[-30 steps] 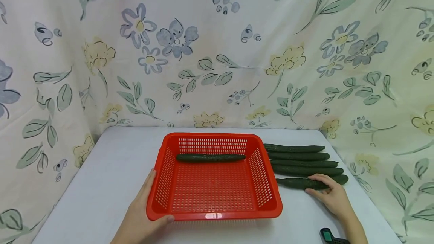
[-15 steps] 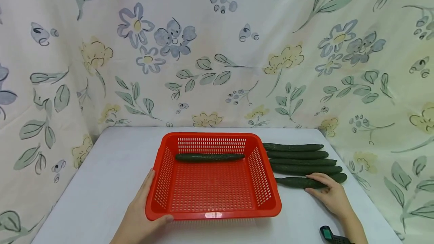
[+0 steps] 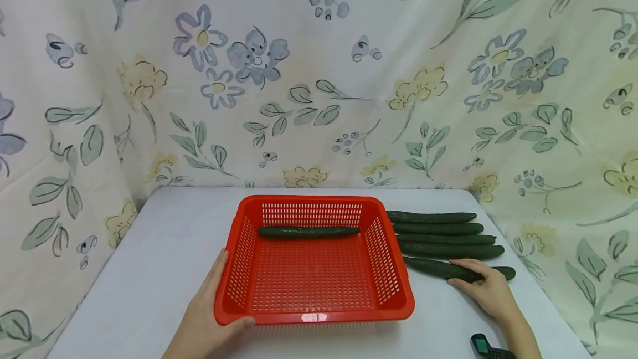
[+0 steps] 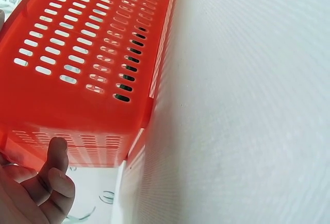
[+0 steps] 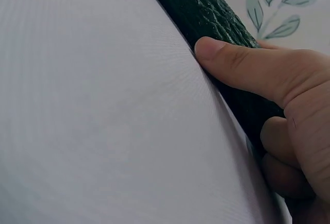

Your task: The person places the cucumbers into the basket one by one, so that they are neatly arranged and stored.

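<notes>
A red perforated plastic basket (image 3: 311, 316) stands on the white table, with one dark green cucumber (image 3: 309, 232) lying along its back wall inside. My left hand (image 3: 204, 306) holds the basket's front left corner, thumb at the front rim and fingers along the left side. In the left wrist view some curled fingers (image 4: 58, 170) show beside the red wall. To the basket's right, my right hand (image 3: 485, 287) grips the nearest cucumber (image 3: 433, 267) around its middle. The right wrist view shows the thumb lying along this bumpy cucumber (image 5: 206, 13), which appears to rest on the table.
Several more cucumbers (image 3: 443, 250) lie side by side behind the gripped one, their left ends hidden by the basket. A small black device with a green screen (image 3: 482, 344) is by the right forearm. Floral cloth (image 3: 319, 126) hangs behind the table (image 3: 164, 237).
The gripped cucumber has turned slightly: its left end has shifted away from me and its right end nearer. My left hand and the basket keep their places.
</notes>
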`<state>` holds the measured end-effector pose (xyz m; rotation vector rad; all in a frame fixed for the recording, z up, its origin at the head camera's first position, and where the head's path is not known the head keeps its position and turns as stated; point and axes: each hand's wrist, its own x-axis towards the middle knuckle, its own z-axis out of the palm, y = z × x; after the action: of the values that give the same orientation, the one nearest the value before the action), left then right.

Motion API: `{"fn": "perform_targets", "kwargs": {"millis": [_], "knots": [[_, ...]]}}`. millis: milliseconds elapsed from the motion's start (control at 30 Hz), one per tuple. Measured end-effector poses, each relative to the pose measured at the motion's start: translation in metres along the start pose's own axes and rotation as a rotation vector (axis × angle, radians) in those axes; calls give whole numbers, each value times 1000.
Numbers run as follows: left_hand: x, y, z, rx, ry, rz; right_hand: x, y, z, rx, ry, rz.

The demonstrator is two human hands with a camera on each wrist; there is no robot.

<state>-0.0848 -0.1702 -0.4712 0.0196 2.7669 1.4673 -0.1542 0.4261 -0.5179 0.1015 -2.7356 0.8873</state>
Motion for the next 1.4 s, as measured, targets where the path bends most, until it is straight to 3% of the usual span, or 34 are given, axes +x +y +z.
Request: {"fn": "perform_targets", "kwargs": {"millis": [133, 967, 1100, 1333, 1400], "knots": [[0, 0, 0, 3, -6, -9, -1, -1, 0, 40, 7, 3], [0, 2, 0, 10, 16, 36, -5, -12, -5, 22, 66, 79], [0, 2, 0, 5, 12, 17, -5, -11, -4, 28, 35, 77], [-1, 2, 0, -3, 1, -15, -1, -7, 1, -56, -17, 79], [-1, 2, -1, -6, -8, -27, -1, -6, 3, -12, -33, 91]]}}
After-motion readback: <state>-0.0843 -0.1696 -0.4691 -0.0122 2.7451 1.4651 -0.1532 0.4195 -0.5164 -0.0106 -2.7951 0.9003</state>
